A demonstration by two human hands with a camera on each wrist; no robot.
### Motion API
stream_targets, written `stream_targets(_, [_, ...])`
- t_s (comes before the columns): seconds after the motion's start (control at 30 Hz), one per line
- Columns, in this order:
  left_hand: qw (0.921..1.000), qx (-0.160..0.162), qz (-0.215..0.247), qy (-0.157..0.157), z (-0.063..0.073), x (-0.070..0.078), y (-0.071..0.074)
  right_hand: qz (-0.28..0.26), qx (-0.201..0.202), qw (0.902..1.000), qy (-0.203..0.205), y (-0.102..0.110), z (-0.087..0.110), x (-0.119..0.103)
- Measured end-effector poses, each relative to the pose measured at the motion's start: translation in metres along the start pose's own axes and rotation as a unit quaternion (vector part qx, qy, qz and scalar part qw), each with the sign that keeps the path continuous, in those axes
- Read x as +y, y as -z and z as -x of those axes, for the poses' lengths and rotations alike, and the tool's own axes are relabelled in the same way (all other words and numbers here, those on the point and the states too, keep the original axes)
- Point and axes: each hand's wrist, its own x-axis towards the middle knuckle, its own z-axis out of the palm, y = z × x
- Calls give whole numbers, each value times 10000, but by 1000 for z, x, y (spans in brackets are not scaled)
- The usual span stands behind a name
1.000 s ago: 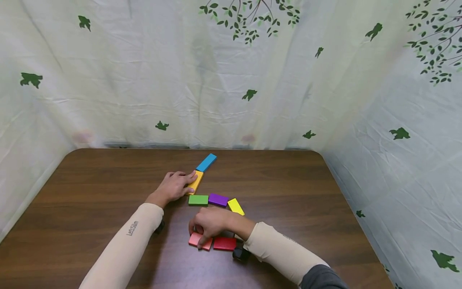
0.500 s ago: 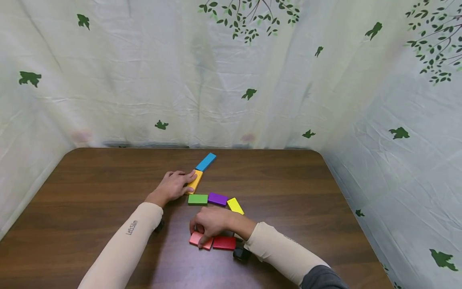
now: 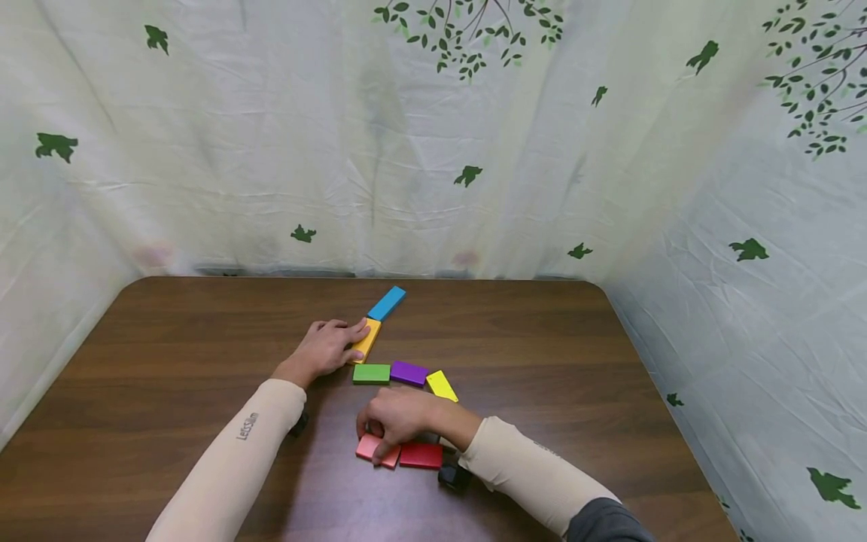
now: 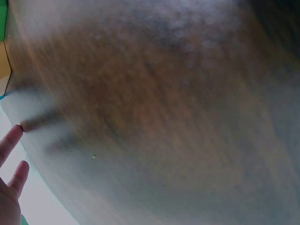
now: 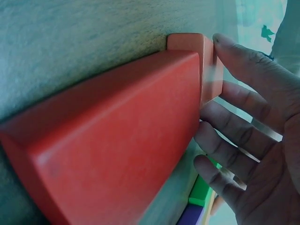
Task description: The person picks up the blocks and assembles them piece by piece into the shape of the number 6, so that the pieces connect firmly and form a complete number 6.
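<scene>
My left hand lies at the orange block, its thumb and a fingertip touching the block's upper face and left side. Two outstretched fingers of that hand show in the left wrist view, close over the table. With thumb and fingers on opposite long sides, my right hand pinches a pink block. One end of the pink block meets the red block, which lies flat beside it. Green, purple and yellow blocks form a bent row beyond the right hand.
A blue block continues from the far end of the orange one. Everything lies on a brown wooden table. A pale leaf-printed curtain hangs behind and to both sides. A black wrist device sits beneath the right wrist.
Across the second, the pink block has shifted very slightly right toward the red one with my right hand. My left hand stays at the orange block.
</scene>
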Motion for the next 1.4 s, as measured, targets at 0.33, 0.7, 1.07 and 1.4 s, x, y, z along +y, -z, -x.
stream_targets(0.33, [10000, -8, -11, 2, 2, 2, 1, 11, 121, 9999, -18, 2, 5, 3])
stream_targets(0.7, [10000, -47, -4, 28, 2, 0, 0, -295, 226, 9992, -127, 5, 20, 13])
stream_targets(1.07, [9999, -94, -7, 63, 2, 2, 2, -408, 456, 9980, -145, 4, 40, 20])
stream_targets(1.4, [9999, -96, -24, 30, 2, 3, 4, -85, 816, 9966, -46, -5, 60, 20])
